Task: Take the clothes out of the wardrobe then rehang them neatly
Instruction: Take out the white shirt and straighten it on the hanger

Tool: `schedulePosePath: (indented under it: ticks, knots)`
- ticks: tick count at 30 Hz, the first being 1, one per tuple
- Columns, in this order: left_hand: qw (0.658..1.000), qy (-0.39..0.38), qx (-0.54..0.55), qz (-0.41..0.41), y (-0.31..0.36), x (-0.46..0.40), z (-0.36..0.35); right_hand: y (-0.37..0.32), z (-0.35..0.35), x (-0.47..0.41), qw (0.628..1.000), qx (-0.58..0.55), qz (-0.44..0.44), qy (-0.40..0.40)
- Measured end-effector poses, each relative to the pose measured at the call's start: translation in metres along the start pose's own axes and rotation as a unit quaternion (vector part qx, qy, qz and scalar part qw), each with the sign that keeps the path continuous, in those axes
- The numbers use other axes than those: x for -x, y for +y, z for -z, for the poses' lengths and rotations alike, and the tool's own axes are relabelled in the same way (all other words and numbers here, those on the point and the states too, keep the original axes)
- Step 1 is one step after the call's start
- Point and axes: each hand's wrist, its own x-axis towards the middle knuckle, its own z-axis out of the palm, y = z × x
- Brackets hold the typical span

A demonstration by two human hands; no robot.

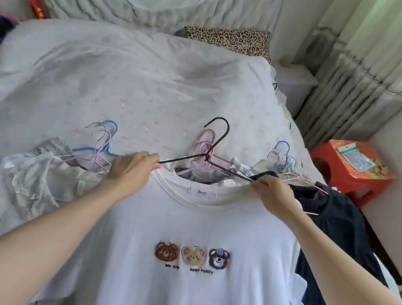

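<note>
Hands (132, 168) (275, 192) at white T-shirt (191, 228) collar, black hanger (211, 151) between.

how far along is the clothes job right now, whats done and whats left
Done: the clothes look out of the wardrobe, lying on the bed in piles on hangers. In hand: the left hand and right hand hold the white t-shirt by the collar, with the black hanger at the neck, not clearly seated. Left: the lace top, the dark garment and the rest. No wardrobe is in view, so none looks rehung.
</note>
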Motion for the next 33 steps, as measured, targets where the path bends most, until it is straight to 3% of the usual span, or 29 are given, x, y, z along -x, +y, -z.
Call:
schedulePosePath:
  ticks: [4,13,20,24,28,33]
  knots:
    - [0.999,0.036,0.02,0.015,0.0,-0.045,-0.031,0.002,-0.009,-0.053,0.999,0.023,0.005,0.024]
    - [0.994,-0.093,0.05,0.022,-0.001,-0.057,-0.11,0.05,-0.079,-0.073,0.994,0.099,-0.023,-0.04]
    - [0.987,-0.089,0.113,0.066,0.023,-0.057,-0.1,0.065,-0.059,-0.05,0.995,0.081,-0.025,-0.047]
    - [0.985,-0.074,0.159,-0.006,0.049,-0.024,-0.086,0.068,-0.045,-0.01,0.997,0.074,-0.006,-0.035]
    - [0.981,-0.009,0.152,-0.116,0.086,0.028,-0.071,0.077,-0.024,0.068,0.999,0.039,0.027,0.024]
    - [0.968,-0.033,0.167,-0.184,0.152,0.103,-0.059,0.112,0.011,0.197,0.992,0.061,-0.062,0.096]
